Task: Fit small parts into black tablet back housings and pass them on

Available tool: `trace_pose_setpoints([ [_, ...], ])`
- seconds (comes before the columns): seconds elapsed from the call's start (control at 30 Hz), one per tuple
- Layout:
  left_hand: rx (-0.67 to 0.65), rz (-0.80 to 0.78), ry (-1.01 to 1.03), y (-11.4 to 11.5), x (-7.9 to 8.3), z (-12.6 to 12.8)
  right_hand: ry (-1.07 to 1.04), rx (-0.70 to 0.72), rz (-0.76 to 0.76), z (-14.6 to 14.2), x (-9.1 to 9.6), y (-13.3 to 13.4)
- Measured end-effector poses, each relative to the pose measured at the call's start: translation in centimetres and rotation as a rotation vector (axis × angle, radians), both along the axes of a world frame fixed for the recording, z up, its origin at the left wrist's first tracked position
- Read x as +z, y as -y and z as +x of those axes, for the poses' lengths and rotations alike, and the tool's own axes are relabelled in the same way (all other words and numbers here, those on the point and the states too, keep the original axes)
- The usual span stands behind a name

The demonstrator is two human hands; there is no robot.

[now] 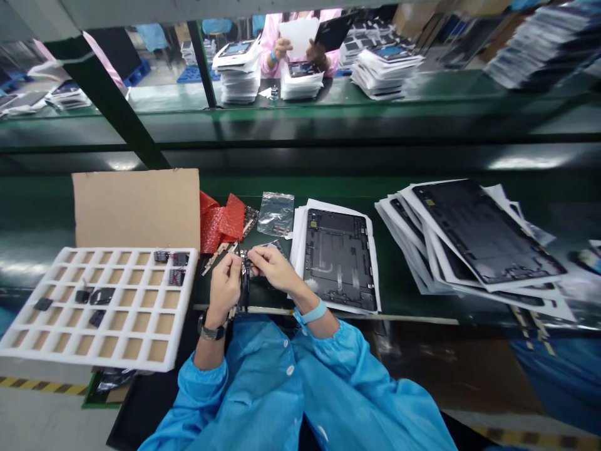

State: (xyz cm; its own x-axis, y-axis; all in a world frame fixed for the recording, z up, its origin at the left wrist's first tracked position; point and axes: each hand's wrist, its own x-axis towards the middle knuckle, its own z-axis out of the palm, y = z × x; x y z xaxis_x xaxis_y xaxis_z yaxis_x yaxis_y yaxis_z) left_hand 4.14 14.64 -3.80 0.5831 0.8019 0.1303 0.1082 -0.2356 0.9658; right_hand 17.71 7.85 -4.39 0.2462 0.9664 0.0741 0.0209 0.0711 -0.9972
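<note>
Hands [272, 266] between foam tray [107, 255], tablet cover [339, 260]

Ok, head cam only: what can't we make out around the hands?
All in the head view:
- Narrow dark strip part between the left hand and right hand: fingers hide its upper end, so its type is unclear.
- Small black parts in the white foam compartment tray: too small to identify.
- Co-worker in a pink smock: upper body cut off by the top edge.

Electronics assembly factory: long green line bench [300, 186], stacked tablet back panels [483, 232], foam parts tray [106, 357], co-worker in pink smock [270, 47] opposite.
</note>
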Motion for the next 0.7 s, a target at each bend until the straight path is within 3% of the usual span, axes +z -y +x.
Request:
trace_pose_setpoints([
  [0.17, -0.037, -0.220, 0.129, 0.4, -0.8, 0.5, -0.164, 0.089, -0.012, -0.1, -0.6, -0.1],
  [0.27, 0.007, -0.320, 0.248, 0.1, -1.2, 0.3, -0.159, 0.073, -0.029, -0.4, -1.1, -0.4],
  [0.43, 0.237, -0.152, 0.227, -1.1, -0.8, -1.5, 0.297, -0.187, -0.243, -0.7, -2.1, -2.0],
  [0.5, 0.288, -0.087, 0.175, -1.4, -0.6, -2.0, 0.388, -0.246, -0.288, -0.8, -2.2, -2.6],
  [0.63, 0.215, -0.033, -0.004, -1.4, -0.3, -2.4, 0.435, -0.312, -0.300, -0.8, -1.7, -2.7],
  [0.7, 0.108, 0.014, -0.097, -1.0, 0.0, -2.4, 0.332, -0.282, -0.227, -0.9, -1.2, -1.8],
])
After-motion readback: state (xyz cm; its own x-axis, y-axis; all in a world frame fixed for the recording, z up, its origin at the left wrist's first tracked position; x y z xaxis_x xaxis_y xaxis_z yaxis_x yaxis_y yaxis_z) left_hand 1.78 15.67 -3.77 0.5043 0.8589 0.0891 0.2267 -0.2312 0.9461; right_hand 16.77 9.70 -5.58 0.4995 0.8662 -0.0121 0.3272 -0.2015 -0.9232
